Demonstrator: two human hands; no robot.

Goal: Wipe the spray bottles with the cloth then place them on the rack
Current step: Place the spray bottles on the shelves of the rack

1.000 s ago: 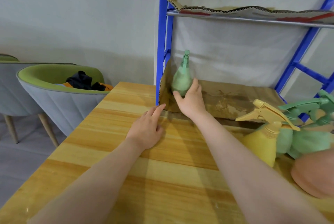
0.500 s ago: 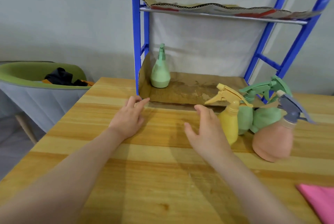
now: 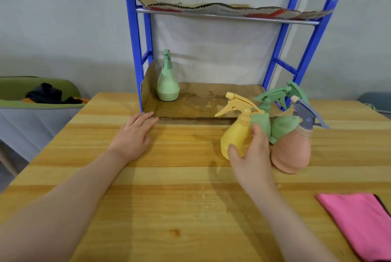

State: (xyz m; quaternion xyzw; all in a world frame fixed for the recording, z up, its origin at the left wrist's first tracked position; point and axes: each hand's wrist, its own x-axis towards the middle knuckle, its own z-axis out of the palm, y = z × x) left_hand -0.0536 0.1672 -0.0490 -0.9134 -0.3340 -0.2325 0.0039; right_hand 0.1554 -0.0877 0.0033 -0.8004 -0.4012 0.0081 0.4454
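The right hand (image 3: 250, 156) curls its fingers (image 3: 257, 132) and thumb round the squat yellow plastic spray bottle with a matching trigger nozzle (image 3: 237, 134), which stands upright towards the far right of the pale wooden worktop (image 3: 169, 198), just beside two green trigger bottles (image 3: 279, 122) and a salmon-pink bottle with a grey-blue trigger (image 3: 294, 147). A light green spray bottle (image 3: 167, 84) stands upright at the left end of the blue metal rack's cardboard-lined lower shelf (image 3: 201, 98). The left hand (image 3: 133, 136) rests flat with fingers relaxed and apart by the shelf's front edge, and a folded pink cloth (image 3: 359, 221) lies at the near right corner.

my right hand (image 3: 252, 156) is covering yellow bottle's (image 3: 236, 136) right side | yellow bottle is hiding green bottles' (image 3: 283, 127) bases | frame edge is cutting pink cloth (image 3: 359, 223)
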